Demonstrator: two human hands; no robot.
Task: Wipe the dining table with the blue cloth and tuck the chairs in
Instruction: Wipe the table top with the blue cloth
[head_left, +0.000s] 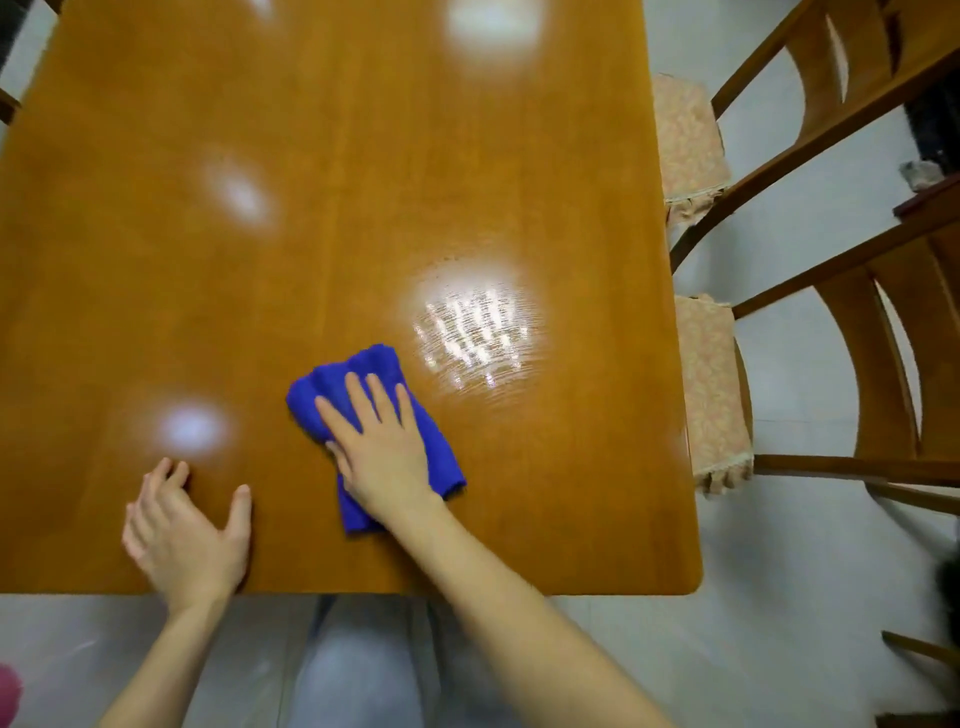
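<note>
A folded blue cloth (332, 397) lies on the glossy brown dining table (363, 182), near its front edge. My right hand (382, 447) presses flat on the cloth with straight, spread fingers. My left hand (182, 530) rests on the bare tabletop to the left of the cloth, fingers relaxed, holding nothing. A wet streaked patch (475, 332) shines on the wood just right of the cloth. Two wooden chairs stand along the table's right side, pulled out from it: a far chair (810, 104) and a near chair (852, 364), each with a patterned seat cushion.
Pale tiled floor (779, 597) surrounds the table on the right and in front. My legs show below the table's front edge. Part of another chair (8, 104) peeks in at the far left. A pink object (9, 691) sits at the lower left corner.
</note>
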